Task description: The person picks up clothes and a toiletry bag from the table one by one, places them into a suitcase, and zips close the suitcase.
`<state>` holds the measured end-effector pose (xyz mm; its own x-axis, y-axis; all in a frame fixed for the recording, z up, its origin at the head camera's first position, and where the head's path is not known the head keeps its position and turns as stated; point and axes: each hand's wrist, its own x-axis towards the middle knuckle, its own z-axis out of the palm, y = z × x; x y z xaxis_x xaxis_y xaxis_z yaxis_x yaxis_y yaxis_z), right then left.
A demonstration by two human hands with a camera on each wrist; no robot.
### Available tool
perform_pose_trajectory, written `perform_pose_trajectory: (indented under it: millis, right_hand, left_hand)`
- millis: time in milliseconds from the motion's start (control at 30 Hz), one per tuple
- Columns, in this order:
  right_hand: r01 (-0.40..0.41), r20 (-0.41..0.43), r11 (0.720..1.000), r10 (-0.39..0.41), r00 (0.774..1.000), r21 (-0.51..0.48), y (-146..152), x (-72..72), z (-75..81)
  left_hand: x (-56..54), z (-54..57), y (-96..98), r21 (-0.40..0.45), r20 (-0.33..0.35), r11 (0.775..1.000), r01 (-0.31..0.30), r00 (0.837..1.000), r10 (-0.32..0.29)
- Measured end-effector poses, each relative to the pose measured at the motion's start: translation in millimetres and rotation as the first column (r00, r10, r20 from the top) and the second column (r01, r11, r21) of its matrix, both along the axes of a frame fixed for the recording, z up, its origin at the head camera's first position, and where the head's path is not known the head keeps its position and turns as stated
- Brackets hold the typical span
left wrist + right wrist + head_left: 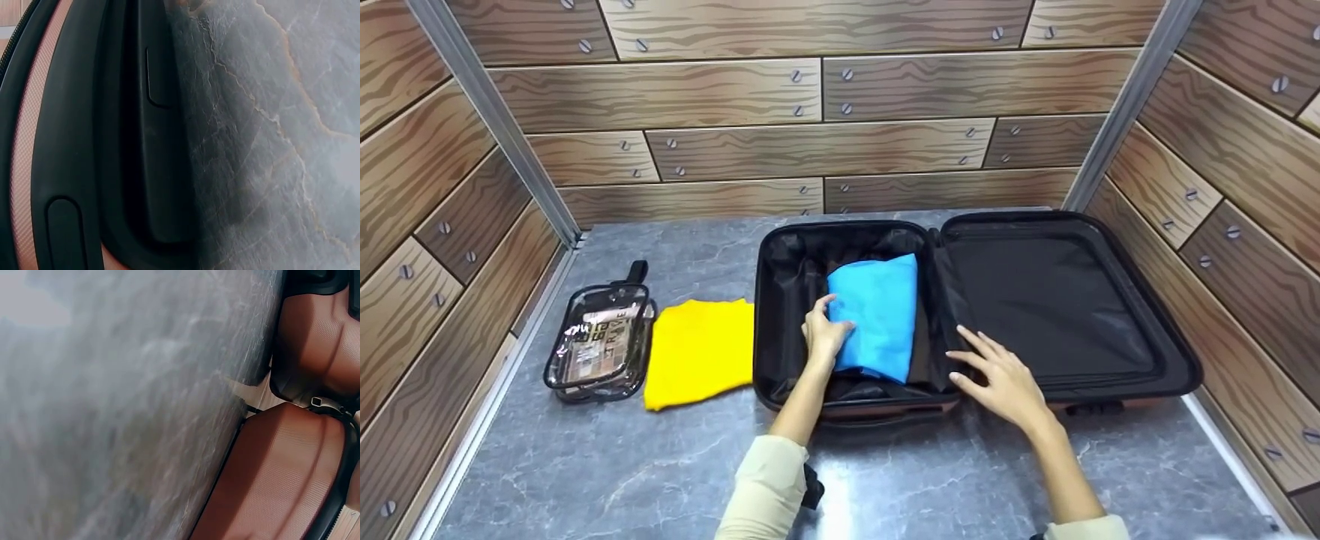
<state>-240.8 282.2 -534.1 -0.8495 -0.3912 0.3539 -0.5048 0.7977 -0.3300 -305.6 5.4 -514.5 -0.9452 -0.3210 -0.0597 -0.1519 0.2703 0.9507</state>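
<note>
A folded blue cloth [877,319] lies inside the left half of an open suitcase [769,315], over something dark brown [920,352]. My left hand [823,337] touches the cloth's left edge, with the thumb on top and the index finger a little farther up. Over the hinge side between the two halves, my right hand [997,375] is spread with nothing in it. The left wrist view shows only the suitcase's dark side and handle [163,140]. In the right wrist view appear the suitcase's copper-coloured shells [270,478]; neither wrist view shows a hand.
The suitcase's other half [1035,300] lies flat open at the right. Left of the suitcase is a folded yellow cloth [701,352], its right edge against the case. A clear pouch [600,341] with a black strap sits farther left. Wood-patterned walls enclose the grey marbled table [660,465].
</note>
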Motion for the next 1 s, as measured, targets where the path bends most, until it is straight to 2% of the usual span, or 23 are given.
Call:
perform_pose_trajectory:
  millis: [100,200,367,600,767,833,900,1000]
  right_hand:
    - [0.004,-0.005,1.000,-0.004,1.000,-0.004,1,-0.6,0.1]
    - [0.007,-0.006,1.000,-0.007,1.000,-0.008,2,-0.9,0.1]
    - [0.005,0.002,1.000,-0.005,1.000,-0.008,1,-0.5,0.1]
    - [0.000,0.004,1.000,0.000,1.000,-0.011,0,0.8,0.3]
    - [0.001,0.003,1.000,-0.001,1.000,-0.013,0,1.1,0.7]
    - [0.000,0.001,1.000,0.000,1.000,-0.013,0,0.8,0.6]
    - [0.000,0.000,1.000,0.000,1.000,-0.013,0,0.7,0.5]
    - [0.004,0.007,1.000,-0.003,1.000,-0.012,0,0.8,0.6]
  left_hand:
    - [-0.7,0.3,2.4,-0.109,-0.060,0.994,-0.031,0.998,0.024]
    - [-1.3,0.6,3.6,-0.147,-0.119,0.987,-0.060,0.992,0.042]
    - [-0.7,1.9,0.4,-0.063,-0.157,0.996,-0.068,0.986,0.057]
    - [4.0,9.6,-16.6,0.118,-0.241,0.993,0.001,0.970,0.028]
    - [13.3,24.4,-42.6,0.223,-0.373,0.970,0.100,0.928,-0.010]
    - [17.8,30.3,-56.3,0.238,-0.414,0.962,0.135,0.910,-0.026]
    - [21.7,34.3,-70.8,0.232,-0.433,0.963,0.139,0.901,-0.025]
    - [27.9,39.5,-94.3,0.185,-0.449,0.976,0.110,0.894,-0.015]
